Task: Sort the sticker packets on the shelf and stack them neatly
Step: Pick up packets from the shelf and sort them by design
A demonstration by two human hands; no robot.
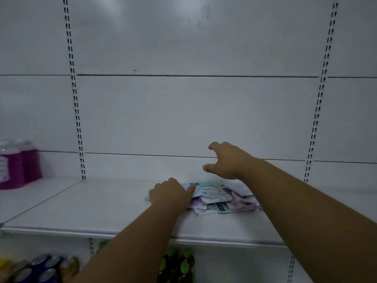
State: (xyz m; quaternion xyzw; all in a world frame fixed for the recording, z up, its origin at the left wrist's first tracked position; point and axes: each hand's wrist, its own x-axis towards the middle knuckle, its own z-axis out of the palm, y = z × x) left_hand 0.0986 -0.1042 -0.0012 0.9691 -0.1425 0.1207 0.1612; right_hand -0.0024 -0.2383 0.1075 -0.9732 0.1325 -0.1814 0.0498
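A loose pile of sticker packets point(219, 198) lies on the white shelf point(106, 209), toward its middle and a little to the right, set back from the front edge. The packets overlap at odd angles, pale blue, white and lilac; their print is too blurred to read.

The left hand point(172, 194) rests palm down on the left edge of the pile, fingers curled, the index finger pointing across the top packet. Its grip looks narrow, pressing on the packets; whether it pinches one cannot be told.

The right hand point(226, 161) hangs above the pile, clear of it, its grip wide, thumb and fingers spread apart and holding nothing. Both bare forearms reach in from the lower edge.

Behind the shelf stands a white back panel point(193, 111) with slotted uprights. At the far left, on the neighbouring shelf section, stand purple bottles point(17, 164). Below, on the lower shelf, are cans point(38, 268) at the left and green-capped bottles point(179, 264) under the left forearm.
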